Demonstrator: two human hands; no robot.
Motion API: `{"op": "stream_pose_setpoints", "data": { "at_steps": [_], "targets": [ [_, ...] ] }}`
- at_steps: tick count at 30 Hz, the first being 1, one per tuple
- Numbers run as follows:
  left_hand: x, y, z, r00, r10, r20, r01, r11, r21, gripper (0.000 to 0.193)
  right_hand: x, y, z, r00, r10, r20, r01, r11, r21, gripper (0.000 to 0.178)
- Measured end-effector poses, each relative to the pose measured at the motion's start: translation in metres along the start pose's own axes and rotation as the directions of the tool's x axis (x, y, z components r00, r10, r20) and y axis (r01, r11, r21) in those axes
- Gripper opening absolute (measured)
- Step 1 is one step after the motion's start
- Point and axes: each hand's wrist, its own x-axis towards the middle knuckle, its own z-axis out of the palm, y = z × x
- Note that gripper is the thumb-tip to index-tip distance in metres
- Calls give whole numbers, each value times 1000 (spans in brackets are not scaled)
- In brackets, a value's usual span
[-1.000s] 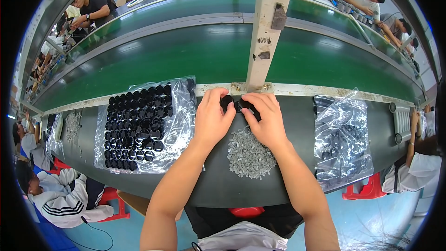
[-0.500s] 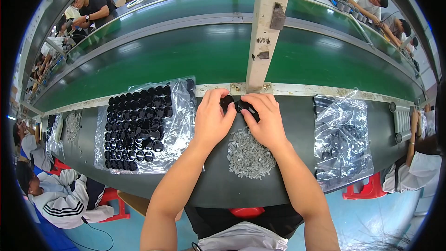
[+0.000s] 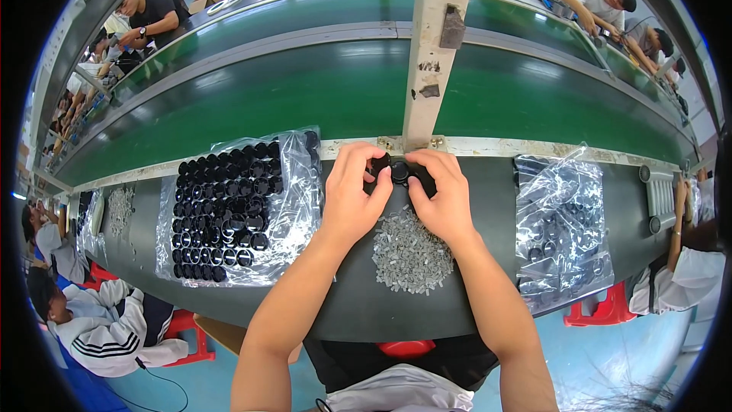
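Left hand: fingers bent and thumb brought in; a dark round cap [image 3: 380, 162] is gripped at the fingertips of the left hand [image 3: 352, 192].
Right hand: curled, palm down; black parts are partly covered by the right hand [image 3: 441, 197], and whether they are firmly grasped cannot be told.
Middle cap: a black cap [image 3: 400, 173] is seen between the two hands, near the far edge of the table [image 3: 366, 317]; the right thumb is placed just beside it.
Cap count at hands: cannot be told, since parts are hidden by the fingers.
Clear bits: a loose pile of small clear pieces [image 3: 412, 253] is spread on the table, nearer the body than the hands, by the right wrist.
Left bag: a clear plastic bag [image 3: 299, 175] is laid flat left of the left arm; rows of black caps [image 3: 221, 198] are set out on it, rather uneven in the middle.
Right bag: a crumpled clear bag [image 3: 563, 229] is placed right of the right arm; dark round parts are seen through it.
Far side: a green belt [image 3: 305, 88] is bordered by a pale rail [image 3: 488, 146]; the view is crossed by an upright post [image 3: 433, 53].
Right end: a grey ribbed part [image 3: 660, 200] is rested on the table.
Co-workers: several people are seen seated around, one in a white striped jacket [image 3: 103, 324] at lower left.
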Motion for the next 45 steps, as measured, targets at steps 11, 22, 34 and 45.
{"op": "stream_pose_setpoints", "data": {
  "at_steps": [11, 22, 34, 45],
  "targets": [
    [3, -4, 5, 982, 137, 128, -148, 986, 78, 32, 0, 3, 1, 986, 156, -49, -149, 981, 121, 34],
    [4, -5, 4, 972, 139, 192, -165, 978, 129, 34, -1, 4, 2, 988, 150, -43, -144, 982, 119, 32],
    [3, -7, 4, 972, 117, 202, -147, 979, 140, 37, 0, 1, 0, 984, 177, -23, -172, 975, 143, 33],
    [-3, -5, -1, 973, -57, 226, -19, 947, 320, 55, -2, 5, -8, 993, 113, -13, -113, 992, 49, 35]
  ]
}}
